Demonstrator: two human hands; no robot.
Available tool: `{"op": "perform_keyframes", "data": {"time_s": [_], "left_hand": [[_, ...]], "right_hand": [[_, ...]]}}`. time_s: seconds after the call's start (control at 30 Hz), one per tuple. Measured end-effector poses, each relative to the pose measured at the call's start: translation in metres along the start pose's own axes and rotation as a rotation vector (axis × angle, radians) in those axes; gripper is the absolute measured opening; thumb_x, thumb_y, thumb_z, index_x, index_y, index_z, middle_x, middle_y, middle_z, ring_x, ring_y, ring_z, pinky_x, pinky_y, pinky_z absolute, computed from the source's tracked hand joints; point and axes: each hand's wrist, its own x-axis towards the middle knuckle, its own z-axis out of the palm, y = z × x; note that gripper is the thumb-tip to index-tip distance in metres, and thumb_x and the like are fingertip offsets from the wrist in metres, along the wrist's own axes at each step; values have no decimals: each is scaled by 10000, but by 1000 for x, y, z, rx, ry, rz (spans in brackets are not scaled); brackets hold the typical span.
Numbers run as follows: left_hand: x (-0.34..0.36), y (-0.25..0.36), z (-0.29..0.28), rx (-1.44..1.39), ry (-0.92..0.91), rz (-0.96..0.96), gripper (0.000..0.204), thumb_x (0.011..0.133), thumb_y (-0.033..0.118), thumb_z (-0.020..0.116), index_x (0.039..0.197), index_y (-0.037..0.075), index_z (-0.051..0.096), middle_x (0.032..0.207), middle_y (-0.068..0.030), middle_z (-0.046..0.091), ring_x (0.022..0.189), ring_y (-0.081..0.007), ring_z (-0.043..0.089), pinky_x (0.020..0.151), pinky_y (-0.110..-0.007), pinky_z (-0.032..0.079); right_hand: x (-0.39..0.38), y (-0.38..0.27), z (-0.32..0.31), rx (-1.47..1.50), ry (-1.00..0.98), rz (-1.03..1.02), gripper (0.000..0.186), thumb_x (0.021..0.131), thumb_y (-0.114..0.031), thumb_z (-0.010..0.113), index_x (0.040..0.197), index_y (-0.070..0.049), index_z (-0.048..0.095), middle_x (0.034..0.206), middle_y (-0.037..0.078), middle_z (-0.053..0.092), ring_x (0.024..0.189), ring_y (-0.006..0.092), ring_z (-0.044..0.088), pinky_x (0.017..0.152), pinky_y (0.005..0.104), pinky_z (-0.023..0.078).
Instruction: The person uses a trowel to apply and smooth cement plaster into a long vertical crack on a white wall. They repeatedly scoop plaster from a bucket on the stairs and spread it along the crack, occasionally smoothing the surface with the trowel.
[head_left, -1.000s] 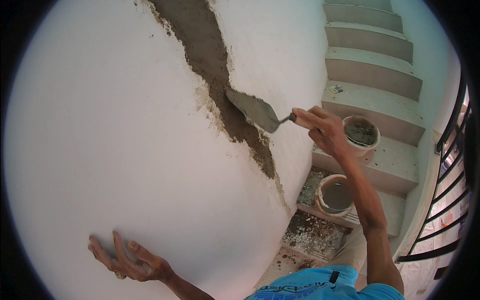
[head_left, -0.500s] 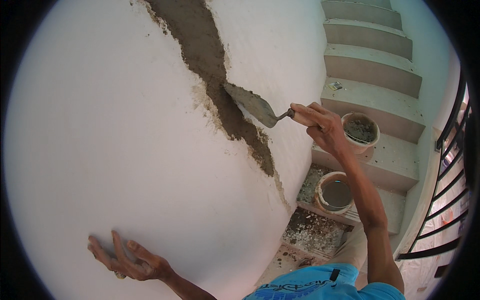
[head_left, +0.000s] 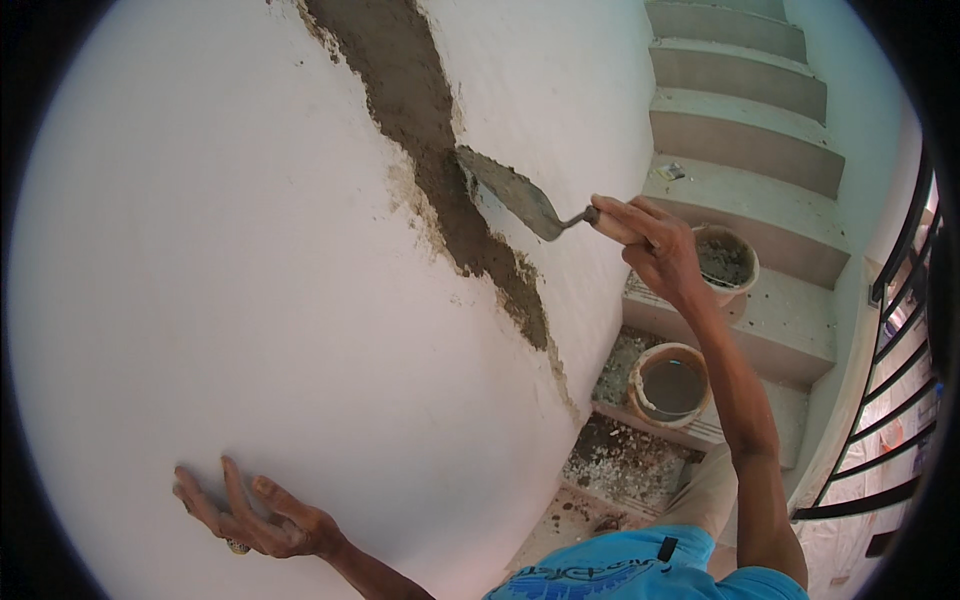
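Note:
My right hand (head_left: 662, 245) is closed round the wooden handle of a pointing trowel (head_left: 515, 195). The trowel's blade is smeared with grey mortar, and its tip is at the right edge of a mortar-filled channel (head_left: 405, 85) in the white wall (head_left: 250, 300). This dark, rough-edged strip runs down from the top toward the lower right and narrows to a thin crack. Down at the lower left, my left hand (head_left: 255, 515) rests on the wall with its fingers spread and a ring on one of them.
Stairs (head_left: 745, 125) climb at the right. A bucket of mortar (head_left: 728, 262), partly behind my right hand, stands on one step; a bucket of greyish liquid (head_left: 670, 385) sits below it. Rubble (head_left: 630, 460) litters the lower steps. A black railing (head_left: 890, 390) lines the far right.
My right hand and the trowel have shifted slightly up and to the right, with the blade still at the channel's right edge. My left hand stays about where it was.

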Motion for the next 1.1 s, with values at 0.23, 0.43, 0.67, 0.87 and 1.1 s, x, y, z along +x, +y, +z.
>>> {"op": "perform_keyframes", "data": {"time_s": [0.23,0.43,0.67,0.87,1.1], "left_hand": [[1,-3,0,8,4,19,319,1023,197,475,1133,-13,689,1479,-193,447,1435,-395,341,1151,-610,350],[3,-6,3,58,31,69,343,1034,240,481,1124,-10,697,1452,-203,483,1402,-401,396,1118,-605,394],[2,-20,5,67,91,191,341,1035,296,512,1142,40,710,1435,-155,536,1363,-336,475,1108,-550,416],[3,0,7,85,147,116,414,1051,436,424,1206,183,711,1421,-34,576,1384,-258,448,1140,-503,390],[3,-7,11,115,156,113,466,1030,515,414,1219,208,709,1441,-20,561,1388,-249,442,1120,-529,390]], "right_hand": [[-1,4,-1,-65,-98,-18,692,645,96,559,1258,-198,690,830,89,605,689,270,585,639,382,481],[-76,-2,-18,95,-366,201,705,653,87,537,1280,-199,686,904,115,652,759,255,629,698,359,505],[-152,31,-41,225,-169,673,616,707,53,540,1304,-54,648,1094,98,690,951,146,606,861,284,498],[-140,46,-92,79,201,652,511,780,-62,567,1283,-1,626,1067,91,669,956,143,591,860,286,481],[-193,200,-88,-479,262,621,339,836,-152,613,1140,-1,608,865,139,638,721,245,606,664,364,498]]}}
